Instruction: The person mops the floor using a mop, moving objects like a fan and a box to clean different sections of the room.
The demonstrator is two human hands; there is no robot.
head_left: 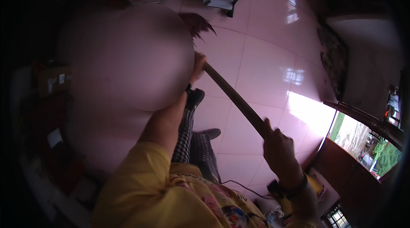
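Both hands around a broom handle

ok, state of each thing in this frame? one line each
broom: tilted, bristle end down near the floor, held by both hands
left hand: closed on the upper part of the handle
right hand: closed on the handle's near end
door: open, daylight coming in
floor tiles: glossy, reflecting light
cardboard box: closed

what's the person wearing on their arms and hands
The left arm has a short yellow sleeve and is bare below it. The right hand is bare and gloveless, with a dark band around the wrist. The left hand is bare too.
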